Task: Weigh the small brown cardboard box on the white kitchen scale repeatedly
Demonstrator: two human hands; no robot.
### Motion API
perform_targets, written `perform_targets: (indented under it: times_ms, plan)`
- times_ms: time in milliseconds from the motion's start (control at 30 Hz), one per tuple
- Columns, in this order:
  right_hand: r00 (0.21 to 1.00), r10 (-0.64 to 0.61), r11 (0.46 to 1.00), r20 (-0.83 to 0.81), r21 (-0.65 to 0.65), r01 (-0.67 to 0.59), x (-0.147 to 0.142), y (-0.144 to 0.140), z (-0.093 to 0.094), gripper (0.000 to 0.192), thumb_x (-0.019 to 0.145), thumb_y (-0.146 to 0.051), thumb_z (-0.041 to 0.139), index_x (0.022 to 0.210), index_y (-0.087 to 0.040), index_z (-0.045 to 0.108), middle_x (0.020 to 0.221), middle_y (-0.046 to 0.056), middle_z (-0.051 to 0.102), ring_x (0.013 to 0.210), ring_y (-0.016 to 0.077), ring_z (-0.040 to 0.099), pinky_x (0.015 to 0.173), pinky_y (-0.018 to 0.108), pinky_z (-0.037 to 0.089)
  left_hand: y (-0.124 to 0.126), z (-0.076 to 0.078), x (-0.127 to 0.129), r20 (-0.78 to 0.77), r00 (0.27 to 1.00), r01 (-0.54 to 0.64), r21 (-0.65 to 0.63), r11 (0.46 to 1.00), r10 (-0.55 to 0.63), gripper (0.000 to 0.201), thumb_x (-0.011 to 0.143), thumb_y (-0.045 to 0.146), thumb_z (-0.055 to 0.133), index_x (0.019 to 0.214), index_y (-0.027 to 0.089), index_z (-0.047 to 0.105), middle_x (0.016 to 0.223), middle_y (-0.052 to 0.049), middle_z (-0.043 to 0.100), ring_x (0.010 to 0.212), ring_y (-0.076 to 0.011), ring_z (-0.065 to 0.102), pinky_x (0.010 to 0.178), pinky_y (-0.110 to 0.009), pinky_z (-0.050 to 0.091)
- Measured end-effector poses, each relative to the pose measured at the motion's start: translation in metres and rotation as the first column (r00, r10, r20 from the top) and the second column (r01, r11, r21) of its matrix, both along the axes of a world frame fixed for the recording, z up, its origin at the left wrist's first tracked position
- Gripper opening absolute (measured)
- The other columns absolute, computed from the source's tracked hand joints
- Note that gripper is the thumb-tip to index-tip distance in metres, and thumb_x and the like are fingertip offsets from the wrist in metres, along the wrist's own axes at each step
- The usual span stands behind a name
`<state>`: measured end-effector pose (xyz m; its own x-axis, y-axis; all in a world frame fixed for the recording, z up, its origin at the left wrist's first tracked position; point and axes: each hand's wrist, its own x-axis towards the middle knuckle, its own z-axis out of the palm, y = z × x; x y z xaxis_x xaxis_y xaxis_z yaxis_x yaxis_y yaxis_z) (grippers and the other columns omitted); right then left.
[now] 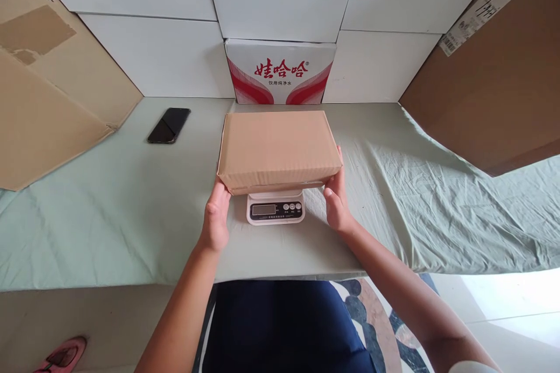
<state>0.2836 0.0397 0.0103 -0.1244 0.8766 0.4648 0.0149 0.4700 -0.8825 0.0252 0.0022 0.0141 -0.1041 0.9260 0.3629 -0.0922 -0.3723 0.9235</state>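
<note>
Between my two hands is a closed brown cardboard box (pixel 277 143), long side across. My left hand (pixel 216 215) grips its near left corner, with the fingers running along the left side and partly hidden. At the near right corner my right hand (pixel 336 201) holds the box, thumb in front and fingers up the right side. Under the box stands a small white digital kitchen scale (pixel 275 221); its plate is mostly covered. The scale's dark display and round buttons face me, and no digits show. Whether the box rests fully on the plate I cannot tell.
A black smartphone (pixel 169 125) lies on the green cloth (pixel 131 204) at the left. Behind stand a white and red printed carton (pixel 280 73) and white panels (pixel 153 55). Large cardboard sheets flank the table, one left (pixel 56 99), one right (pixel 494 87).
</note>
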Motion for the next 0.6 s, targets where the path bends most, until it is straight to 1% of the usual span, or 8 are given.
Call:
perform_targets:
  times_ms: [100, 267, 367, 467, 600]
  plan:
    - [1.000, 0.015, 0.999, -0.013, -0.040, -0.015, -0.001, 0.001, 0.001, 0.086, 0.093, -0.072, 0.050, 0.165, -0.046, 0.010, 0.178, -0.011, 0.011, 0.168, 0.0287, 0.009, 0.139, 0.059, 0.014, 0.001, 0.001, 0.000, 0.004, 1.000, 0.006, -0.021, 1.000, -0.006, 0.092, 0.086, 0.089, 0.035, 0.152, 0.029, 0.054, 0.160, -0.011, 0.052, 0.158, -0.0369, 0.035, 0.129, -0.051, 0.031]
    - [1.000, -0.008, 0.999, -0.027, -0.038, 0.007, -0.003, 0.002, 0.001, 0.085, 0.093, -0.071, 0.051, 0.164, -0.047, 0.013, 0.178, -0.011, 0.013, 0.168, 0.0285, 0.008, 0.139, 0.059, 0.013, 0.005, 0.001, -0.002, 0.011, 1.000, 0.013, -0.024, 1.000, -0.013, 0.091, 0.085, 0.088, 0.039, 0.151, 0.028, 0.054, 0.161, -0.011, 0.052, 0.157, -0.0370, 0.036, 0.128, -0.051, 0.032]
    - [1.000, -0.011, 0.999, -0.017, -0.043, 0.010, -0.003, 0.003, 0.002, 0.084, 0.093, -0.070, 0.051, 0.164, -0.047, 0.012, 0.178, -0.011, 0.015, 0.167, 0.0291, 0.014, 0.138, 0.059, 0.014, 0.009, 0.002, -0.003, 0.012, 1.000, 0.019, -0.017, 1.000, -0.019, 0.090, 0.086, 0.088, 0.038, 0.151, 0.028, 0.054, 0.161, -0.010, 0.051, 0.157, -0.0365, 0.036, 0.128, -0.050, 0.032]
    - [1.000, -0.007, 0.999, -0.003, -0.038, 0.007, -0.002, 0.002, 0.002, 0.085, 0.093, -0.069, 0.051, 0.165, -0.047, 0.011, 0.178, -0.010, 0.015, 0.165, 0.0303, 0.018, 0.138, 0.060, 0.014, 0.012, 0.003, -0.002, 0.010, 1.000, 0.029, -0.016, 0.999, -0.029, 0.089, 0.087, 0.087, 0.036, 0.152, 0.029, 0.053, 0.162, -0.009, 0.051, 0.159, -0.0357, 0.034, 0.129, -0.050, 0.030]
    - [1.000, -0.020, 0.999, -0.001, -0.042, 0.020, -0.001, 0.001, 0.001, 0.088, 0.092, -0.072, 0.052, 0.165, -0.046, 0.010, 0.179, -0.009, 0.012, 0.166, 0.0314, 0.016, 0.137, 0.062, 0.016, 0.014, 0.002, -0.004, 0.009, 0.999, 0.033, -0.010, 0.999, -0.033, 0.090, 0.088, 0.087, 0.035, 0.155, 0.029, 0.050, 0.168, -0.007, 0.043, 0.161, -0.0347, 0.029, 0.131, -0.049, 0.026]
